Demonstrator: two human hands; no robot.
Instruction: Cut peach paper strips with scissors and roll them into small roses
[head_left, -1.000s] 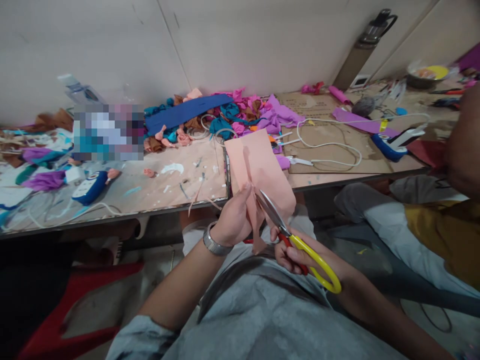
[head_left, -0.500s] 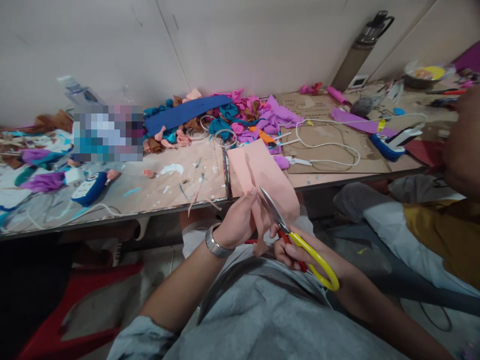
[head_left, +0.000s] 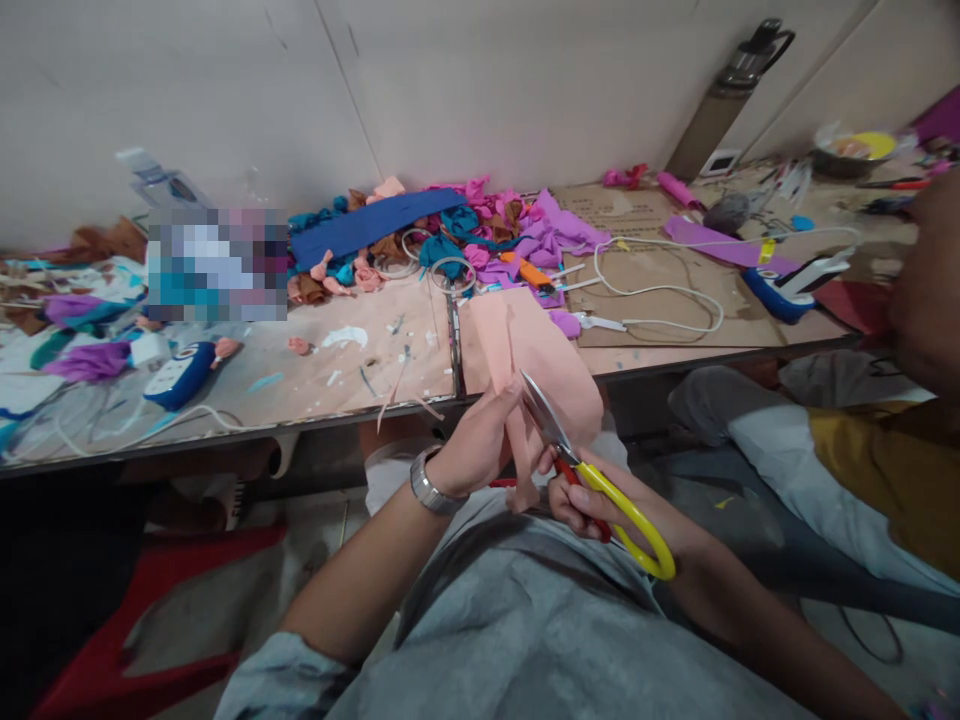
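Note:
A sheet of peach crepe paper [head_left: 559, 365] hangs over the table's front edge, above my lap. My left hand [head_left: 480, 440], with a metal watch on its wrist, pinches the sheet along a narrow strip at its left side. In my right hand [head_left: 571, 505] are scissors [head_left: 622, 500] with one yellow and one red handle. Their blades lie over the paper and point up and left, the tips close to my left fingertips. The strip's lower end dangles between my hands. Part of the lower blade is hidden, so its exact contact with the paper is unclear.
Crumpled crepe paper pieces [head_left: 450, 240] and a blue strip [head_left: 375, 228] are heaped along the wall. Power strips [head_left: 180, 378] with white cables lie on both sides. A tall bottle [head_left: 724, 100] stands at the back right. Another person's legs [head_left: 757, 430] are close on my right.
My left hand and the paper have shifted slightly to the right, bringing the fingertips closer to the scissor tips. The scissors have barely moved.

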